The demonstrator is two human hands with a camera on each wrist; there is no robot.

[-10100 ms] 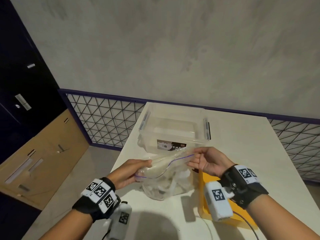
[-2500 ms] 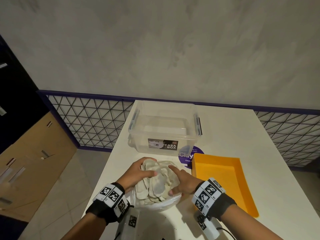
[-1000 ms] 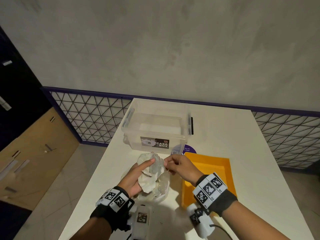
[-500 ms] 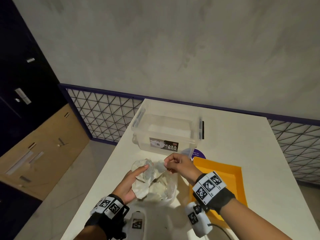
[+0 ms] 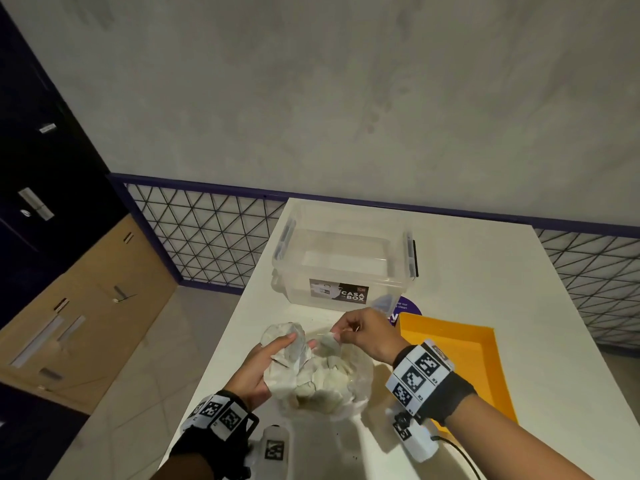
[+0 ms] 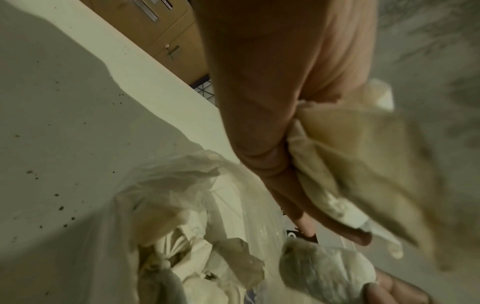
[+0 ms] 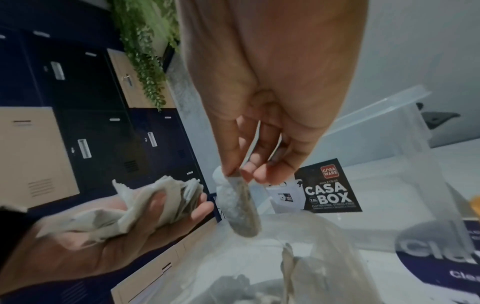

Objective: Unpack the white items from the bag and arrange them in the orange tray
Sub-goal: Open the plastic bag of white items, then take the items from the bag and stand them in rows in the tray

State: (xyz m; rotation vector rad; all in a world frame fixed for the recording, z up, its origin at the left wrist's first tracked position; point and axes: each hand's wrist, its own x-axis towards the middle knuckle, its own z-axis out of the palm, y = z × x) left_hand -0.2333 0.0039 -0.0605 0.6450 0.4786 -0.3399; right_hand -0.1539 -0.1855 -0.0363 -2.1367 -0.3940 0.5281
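A clear plastic bag [image 5: 360, 386] lies open on the white table, with several white sachets [image 5: 329, 379] inside. My left hand [image 5: 263, 362] holds a bunch of white sachets [image 5: 287, 355] in its palm, thumb across them, just above the bag's left side. My right hand [image 5: 349, 332] pinches one small white sachet [image 7: 240, 207] by its top edge over the bag mouth. The orange tray [image 5: 485, 372] sits empty to the right of the bag, partly behind my right wrist.
A clear lidless storage box [image 5: 346, 265] with a black label stands just beyond the bag. A purple round sticker [image 5: 405, 308] lies between box and tray. The table's left edge [image 5: 221, 344] drops to the floor; lockers stand on the left.
Ten seconds ago both hands held the sealed bag up; since then it was laid down and opened. In the last second my right hand has lifted one sachet slightly while the left keeps its bunch.
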